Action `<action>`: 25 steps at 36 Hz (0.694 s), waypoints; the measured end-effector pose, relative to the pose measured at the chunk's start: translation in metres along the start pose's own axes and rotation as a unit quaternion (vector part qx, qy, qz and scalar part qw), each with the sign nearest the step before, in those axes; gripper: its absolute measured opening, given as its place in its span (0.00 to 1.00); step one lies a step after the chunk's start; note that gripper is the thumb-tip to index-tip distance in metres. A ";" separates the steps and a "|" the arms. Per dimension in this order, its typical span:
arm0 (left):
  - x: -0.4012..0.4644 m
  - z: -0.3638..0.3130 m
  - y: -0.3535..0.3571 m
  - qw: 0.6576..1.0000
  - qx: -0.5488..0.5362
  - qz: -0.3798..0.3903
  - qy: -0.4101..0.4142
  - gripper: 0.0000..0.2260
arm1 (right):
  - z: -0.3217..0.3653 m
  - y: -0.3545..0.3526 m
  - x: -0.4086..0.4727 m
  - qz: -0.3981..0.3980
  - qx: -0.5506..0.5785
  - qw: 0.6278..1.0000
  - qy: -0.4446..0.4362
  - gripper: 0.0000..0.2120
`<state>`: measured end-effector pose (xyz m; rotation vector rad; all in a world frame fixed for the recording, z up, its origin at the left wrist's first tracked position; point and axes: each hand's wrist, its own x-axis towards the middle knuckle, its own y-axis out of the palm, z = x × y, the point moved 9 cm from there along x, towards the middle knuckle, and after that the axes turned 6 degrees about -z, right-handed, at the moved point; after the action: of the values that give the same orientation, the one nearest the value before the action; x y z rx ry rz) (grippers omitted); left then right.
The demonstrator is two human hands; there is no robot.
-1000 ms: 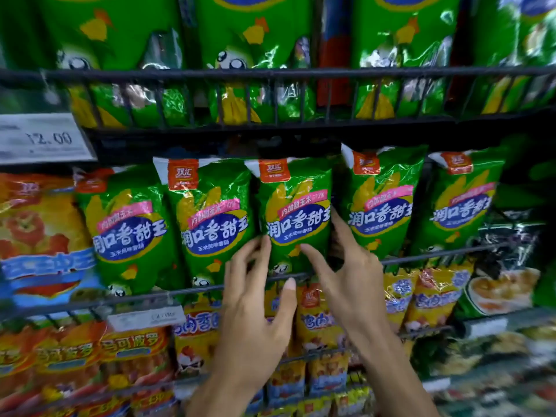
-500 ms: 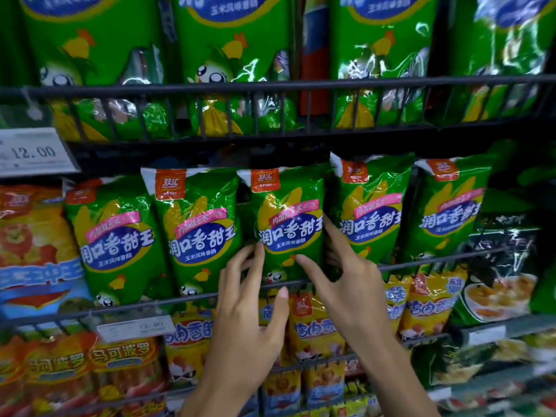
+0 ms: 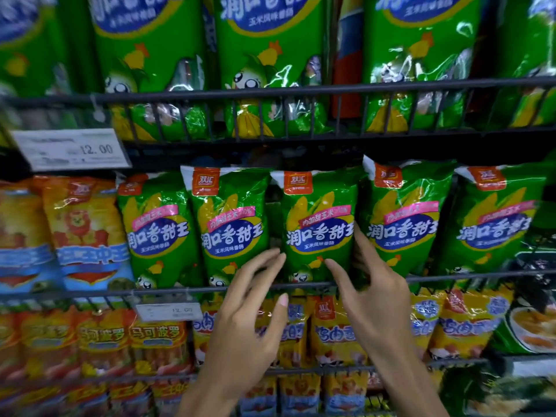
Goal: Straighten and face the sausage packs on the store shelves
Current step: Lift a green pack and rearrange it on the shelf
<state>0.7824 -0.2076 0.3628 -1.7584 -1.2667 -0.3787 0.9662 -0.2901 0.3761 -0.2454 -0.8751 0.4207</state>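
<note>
Middle wire shelf (image 3: 270, 286), front rail: five green corn-sausage packs standing upright in a row, labels facing out. The centre green pack (image 3: 319, 227) stands third from the left, between the second green pack (image 3: 231, 227) and the fourth green pack (image 3: 403, 218). Left hand (image 3: 249, 323): raised in front of the rail, fingers loosely spread and slightly bent, fingertips at the lower left edge of the centre green pack, in the gap beside the second green pack; grip open, holding nothing. Right hand (image 3: 373, 299): thumb against the lower front of the centre green pack, fingers reaching up along its right edge toward the fourth green pack; whether that grip has closed on the pack cannot be told. Orange packs (image 3: 81, 230) stand at the left of the same shelf. Large green packs (image 3: 270, 64) on the shelf above. Price tag (image 3: 72, 149) reading 12.00 hangs at upper left. Yellow packs (image 3: 334, 329) fill the shelf below.
</note>
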 end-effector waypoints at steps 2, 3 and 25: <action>-0.006 0.006 -0.016 0.999 0.018 -0.041 0.001 0.23 | 0.003 -0.002 -0.003 -0.034 0.048 0.998 -0.008 0.32; -0.008 0.010 -0.024 0.998 0.025 -0.059 -0.002 0.22 | 0.006 -0.005 -0.005 -0.059 0.066 0.996 -0.024 0.30; 0.006 0.082 -0.066 0.947 0.291 0.015 0.134 0.29 | 0.099 0.081 -0.029 -0.015 -0.095 0.995 -0.040 0.41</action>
<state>0.7071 -0.1339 0.3551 -1.1777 -1.0206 -0.1879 0.8519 -0.2273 0.3869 -0.3915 -0.9975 0.3211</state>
